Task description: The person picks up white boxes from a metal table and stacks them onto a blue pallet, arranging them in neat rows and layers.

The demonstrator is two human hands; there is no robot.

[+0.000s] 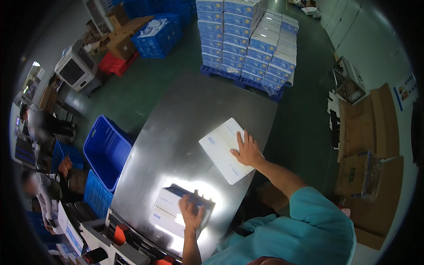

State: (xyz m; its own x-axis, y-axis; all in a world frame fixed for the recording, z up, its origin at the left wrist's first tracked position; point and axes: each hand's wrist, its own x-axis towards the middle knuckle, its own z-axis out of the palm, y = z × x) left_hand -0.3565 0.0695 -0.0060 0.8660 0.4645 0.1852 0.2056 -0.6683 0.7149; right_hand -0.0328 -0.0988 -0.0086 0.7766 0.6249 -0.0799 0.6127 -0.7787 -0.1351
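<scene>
- White, rectangular cardboard box (pixel 165 212) with a small blue mark: this left box, 1 of 2 here, lies near us on the smooth, shiny grey metal table (pixel 181 110). It could skid if we pushed it from the side.
- Our left hand (pixel 191 214) is spread wide over its right part; we cannot tell how firmly it presses. Uneven pressure could dent the lid or turn the box.
- Bright glare around that hand could hide a scuff or loose flap from us.
- White rectangular cardboard box with a pale blue patch (pixel 218 145): this right box sits askew, its near right corner at about the table's right edge. A rightward nudge could tip it off.
- Our right hand (pixel 247 152) lies flat on it, fingers wide, gripping no side. Leaning there could slide it outward.
</scene>
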